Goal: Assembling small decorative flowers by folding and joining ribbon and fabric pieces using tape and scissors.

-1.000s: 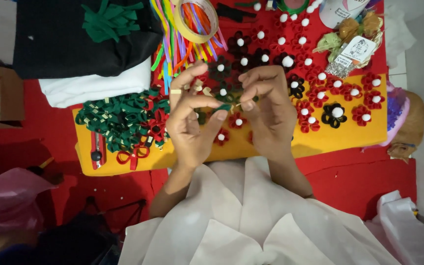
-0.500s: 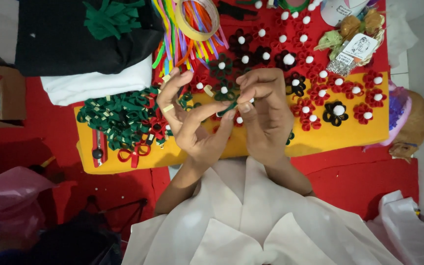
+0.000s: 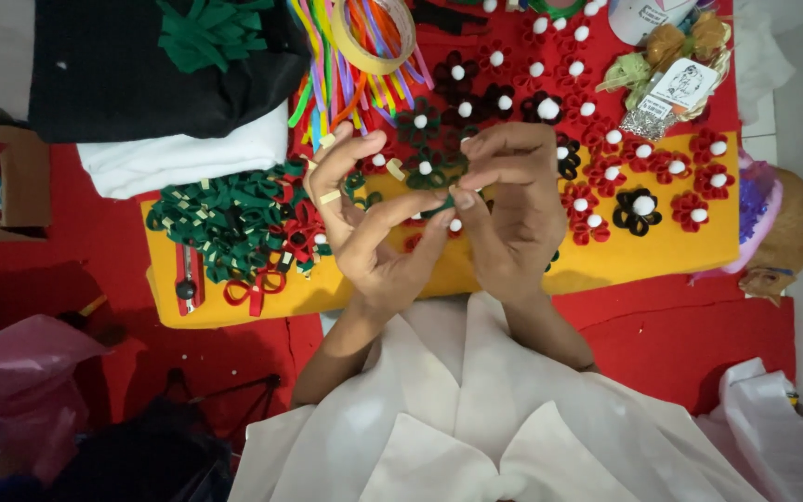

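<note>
- Landmark: the yellow felt sheet (image 3: 662,251), which lies across the red cloth (image 3: 699,344). All positions below refer to it.
- Left hand (image 3: 374,237): raised above the sheet's middle, palm toward the camera. Thumb and forefinger close toward the dark green felt flower (image 3: 431,172); the other fingers are spread, and pale tape wraps 1 of them.
- Right hand (image 3: 513,209): just beside the left hand, above the sheet's middle. Its fingertips are pinched shut on the same flower, from the right and from above.
- Flower: held between both hands, off the sheet, with a white pompom at its centre. The grip points are partly hidden by the fingers.
- On the sheet's left part: a pile of green and red felt loops (image 3: 234,228), with a small cutter (image 3: 186,279) at its outer edge.
- On the sheet's right part: finished red flowers (image 3: 597,204) with white centres, in rows.
- Beyond the sheet's far edge: coloured strips (image 3: 346,65) and a tape roll (image 3: 374,37).
- Risk – a loosened pinch could let the looped petals spring apart, or let the flower drop among the finished ones.
- Risk – pressure on the centre could dislodge the pompom.
</note>
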